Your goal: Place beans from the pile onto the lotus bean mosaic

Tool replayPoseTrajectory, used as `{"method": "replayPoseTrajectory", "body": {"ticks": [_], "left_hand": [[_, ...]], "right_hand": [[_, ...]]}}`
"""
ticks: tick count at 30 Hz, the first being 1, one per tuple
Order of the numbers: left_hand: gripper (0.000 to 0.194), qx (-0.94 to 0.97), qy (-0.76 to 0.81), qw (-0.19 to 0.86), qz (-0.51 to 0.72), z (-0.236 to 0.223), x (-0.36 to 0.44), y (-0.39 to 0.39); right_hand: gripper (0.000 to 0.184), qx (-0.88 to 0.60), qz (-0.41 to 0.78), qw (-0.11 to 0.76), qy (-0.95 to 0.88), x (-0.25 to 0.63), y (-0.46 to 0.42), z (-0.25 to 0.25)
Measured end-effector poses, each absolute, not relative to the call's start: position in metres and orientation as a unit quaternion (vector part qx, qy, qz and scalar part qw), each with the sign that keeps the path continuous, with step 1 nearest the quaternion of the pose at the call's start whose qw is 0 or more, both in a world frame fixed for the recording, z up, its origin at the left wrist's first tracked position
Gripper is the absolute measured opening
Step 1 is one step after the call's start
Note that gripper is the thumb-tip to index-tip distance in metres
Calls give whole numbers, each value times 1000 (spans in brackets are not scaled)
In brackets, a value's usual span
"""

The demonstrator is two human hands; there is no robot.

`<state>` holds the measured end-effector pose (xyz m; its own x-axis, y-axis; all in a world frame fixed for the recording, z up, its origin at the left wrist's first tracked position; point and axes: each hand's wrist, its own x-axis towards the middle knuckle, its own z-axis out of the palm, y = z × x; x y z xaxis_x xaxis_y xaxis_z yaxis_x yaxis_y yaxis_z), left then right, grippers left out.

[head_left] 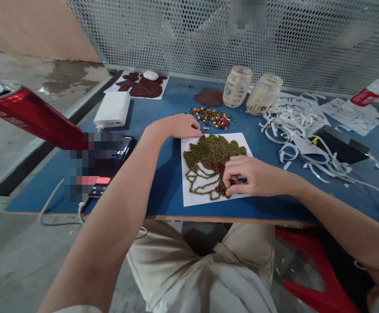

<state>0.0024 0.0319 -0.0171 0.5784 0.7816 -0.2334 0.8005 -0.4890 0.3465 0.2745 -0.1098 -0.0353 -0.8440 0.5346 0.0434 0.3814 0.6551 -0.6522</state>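
Observation:
A white sheet of paper (191, 198) lies near the table's front edge. It bears a picture made of green beans (214, 150), with dark red beans (216, 165) in the middle and white outlined shapes at lower left. My left hand (187, 125) rests at the sheet's top left corner, fingers curled; whatever they may hold is hidden. Over the right side of the picture, my right hand (250, 175) has thumb and fingers drawn together near the red beans; I cannot make out anything between them. A loose pile of mixed beans (212, 117) lies just behind the sheet.
Two jars (237, 87) and a brown flat piece (209, 96) stand behind the pile. White paper strips (287, 126) and a black box (341, 143) lie right. Left are a phone (116, 158), a white power bank (113, 108), a red can (36, 115) and another bean picture (144, 88).

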Motion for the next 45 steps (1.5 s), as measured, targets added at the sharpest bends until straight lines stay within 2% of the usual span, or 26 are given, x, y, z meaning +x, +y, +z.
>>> {"method": "replayPoseTrajectory", "body": {"ticks": [8, 21, 26, 28, 31, 37, 40, 45], "left_hand": [[27, 865, 457, 207, -24, -23, 1, 38], [31, 864, 460, 203, -32, -21, 1, 37], [28, 866, 456, 205, -25, -24, 0, 40], [28, 867, 454, 207, -26, -23, 0, 40], [28, 865, 455, 210, -29, -21, 1, 37], [27, 863, 462, 203, -33, -13, 3, 29], [28, 866, 459, 196, -39, -14, 4, 29], [32, 868, 455, 197, -38, -17, 4, 31]], "right_hand": [[20, -264, 361, 107, -888, 282, -108, -32], [20, -262, 326, 93, -903, 277, -109, -34], [24, -298, 336, 159, -879, 285, -102, -28], [26, -349, 306, 208, -861, 292, -91, -24], [23, -417, 199, 249, -851, 305, -64, -25], [21, -431, -23, 148, -890, 316, 0, -44], [24, -426, -48, 136, -893, 310, 18, -54], [26, -393, -14, 121, -911, 300, 31, -58]]}}
